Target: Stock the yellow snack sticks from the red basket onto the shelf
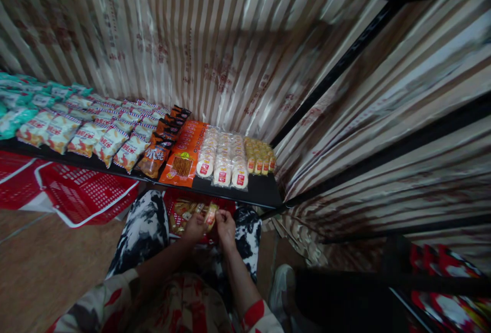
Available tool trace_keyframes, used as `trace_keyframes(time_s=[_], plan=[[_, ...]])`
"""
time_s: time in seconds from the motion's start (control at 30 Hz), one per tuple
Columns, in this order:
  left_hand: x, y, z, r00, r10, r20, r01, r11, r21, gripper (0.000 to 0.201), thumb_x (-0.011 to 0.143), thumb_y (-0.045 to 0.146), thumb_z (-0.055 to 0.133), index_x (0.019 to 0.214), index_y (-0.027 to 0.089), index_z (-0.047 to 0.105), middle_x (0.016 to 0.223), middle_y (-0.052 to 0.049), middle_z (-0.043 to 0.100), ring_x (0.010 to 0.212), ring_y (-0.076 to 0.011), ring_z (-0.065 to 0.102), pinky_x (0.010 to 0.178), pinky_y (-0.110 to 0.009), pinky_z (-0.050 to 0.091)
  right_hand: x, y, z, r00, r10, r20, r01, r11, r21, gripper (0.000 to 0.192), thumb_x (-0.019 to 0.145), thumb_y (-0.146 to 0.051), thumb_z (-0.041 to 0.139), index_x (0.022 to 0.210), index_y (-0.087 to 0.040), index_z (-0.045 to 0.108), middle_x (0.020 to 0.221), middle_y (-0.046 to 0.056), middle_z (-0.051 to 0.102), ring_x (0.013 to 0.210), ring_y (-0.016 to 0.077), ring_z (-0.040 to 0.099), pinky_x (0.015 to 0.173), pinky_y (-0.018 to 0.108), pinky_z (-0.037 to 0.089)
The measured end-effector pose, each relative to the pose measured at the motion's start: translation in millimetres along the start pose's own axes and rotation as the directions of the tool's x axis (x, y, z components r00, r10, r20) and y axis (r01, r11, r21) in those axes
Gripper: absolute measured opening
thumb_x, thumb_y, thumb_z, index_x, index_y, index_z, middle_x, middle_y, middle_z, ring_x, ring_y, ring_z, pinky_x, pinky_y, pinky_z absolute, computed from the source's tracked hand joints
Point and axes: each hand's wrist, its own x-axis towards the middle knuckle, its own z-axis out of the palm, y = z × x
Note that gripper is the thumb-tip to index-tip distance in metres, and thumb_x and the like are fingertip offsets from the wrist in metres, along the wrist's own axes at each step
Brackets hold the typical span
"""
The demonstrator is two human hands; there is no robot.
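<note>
A small yellow-wrapped snack pack (210, 216) with a red label is held up between my two hands. My left hand (195, 228) pinches its left side, and my right hand (225, 224) grips the upper right edge with thumb and fingertips. Beneath them, between my knees, a red plastic basket (168, 201) holds several similar yellow-wrapped packs (184, 207). On the black shelf (258, 190) just beyond, matching yellow packs (261, 158) stand in rows at the right end. Beside those lie clear-wrapped stacks of round white crackers (222, 161).
Farther left on the shelf are an orange bag (180, 161), dark orange packs (155, 156), white snack bags (92, 136) and teal bags (17, 118). Red baskets (86, 190) sit below. A black metal post (337, 72) and striped curtain (230, 51) bound the shelf. Red packages (445, 282) lie at lower right.
</note>
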Motion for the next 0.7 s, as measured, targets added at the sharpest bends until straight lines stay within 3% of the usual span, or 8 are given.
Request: trace_keyframes(time_s=[0.3,0.7], plan=[[-14.3,24.7,8.3,0.994,0.103,-0.037,-0.104,0.994,-0.026,0.018,0.065,0.007,0.059,0.076,0.017,0.049,0.068,0.003,0.058,0.063,-0.0108,0.057,0.061,-0.02,0.046,-14.2,-10.9,-8.9,0.998,-0.061,-0.026,0.062,0.997,0.034,0.033,0.064,-0.045,0.057,0.084,-0.02,0.055,0.079,0.004,0.065,0.073,0.0182,0.063,0.072,0.03,0.05],[-20.0,55.2,30.4,0.967,0.238,0.09,-0.241,0.97,0.027,0.015,0.069,0.007,0.054,0.078,0.018,0.049,0.075,-0.001,0.062,0.071,-0.0137,0.06,0.066,-0.023,0.046,-8.7,-29.2,-33.3,0.991,-0.071,-0.115,0.074,0.997,0.028,0.035,0.064,-0.048,0.056,0.085,-0.02,0.055,0.081,0.006,0.066,0.076,0.0211,0.063,0.073,0.032,0.05]])
